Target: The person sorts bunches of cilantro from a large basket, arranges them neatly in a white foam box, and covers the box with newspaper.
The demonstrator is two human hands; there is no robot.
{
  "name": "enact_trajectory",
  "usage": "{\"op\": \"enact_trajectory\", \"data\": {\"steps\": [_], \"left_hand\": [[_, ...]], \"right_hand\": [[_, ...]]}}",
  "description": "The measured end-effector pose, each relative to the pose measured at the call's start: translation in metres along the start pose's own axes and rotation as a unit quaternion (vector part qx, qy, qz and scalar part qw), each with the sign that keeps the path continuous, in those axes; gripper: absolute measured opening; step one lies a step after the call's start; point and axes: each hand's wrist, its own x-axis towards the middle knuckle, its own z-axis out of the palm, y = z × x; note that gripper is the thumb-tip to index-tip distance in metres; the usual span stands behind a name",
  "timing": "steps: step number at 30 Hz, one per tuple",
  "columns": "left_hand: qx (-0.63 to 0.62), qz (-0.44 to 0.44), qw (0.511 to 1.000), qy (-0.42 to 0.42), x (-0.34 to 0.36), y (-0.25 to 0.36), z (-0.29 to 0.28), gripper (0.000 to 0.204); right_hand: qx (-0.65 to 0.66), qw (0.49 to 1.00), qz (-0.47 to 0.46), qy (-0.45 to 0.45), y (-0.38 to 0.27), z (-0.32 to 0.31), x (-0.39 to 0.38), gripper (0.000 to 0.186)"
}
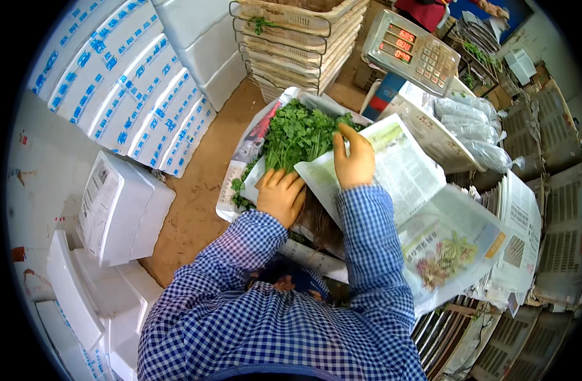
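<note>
A leafy green bunch, looking like coriander (pixel 297 130), lies in a newspaper-lined box (pixel 243 162) in front of me. My left hand (pixel 281 198), in an orange-yellow glove, rests over the stems with its fingers spread and slightly bent. My right hand (pixel 354 162), gloved alike, is at the right side of the bunch, thumb and forefinger apart near the leaves. Beneath or against it lies a newspaper sheet (pixel 402 159) slanting over the box's right side; whether the hidden fingers touch it is unclear. Brownish root ends (pixel 319 222) show between my forearms.
White foam boxes (pixel 122 209) stand at the left, beneath a tall printed stack (pixel 132 95). Nested plastic crates (pixel 297 44) rise behind the box. A digital scale (pixel 411 54) is at the back right, near plastic-wrapped bundles (pixel 465 124). A newspaper pile (pixel 516 222) lies at the right.
</note>
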Motion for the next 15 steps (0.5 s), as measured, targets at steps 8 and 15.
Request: {"op": "enact_trajectory", "data": {"steps": [8,15], "left_hand": [[-0.039,-0.081,0.994,-0.067,0.018,-0.055,0.022,0.051],[-0.083,-0.094,0.98,-0.154,0.032,-0.072,0.034,0.062]], "right_hand": [[-0.233,0.939,0.079,-0.24,0.057,0.081,0.034,0.044],[-0.184,0.97,0.109,-0.118,0.076,0.07,0.007,0.042]]}}
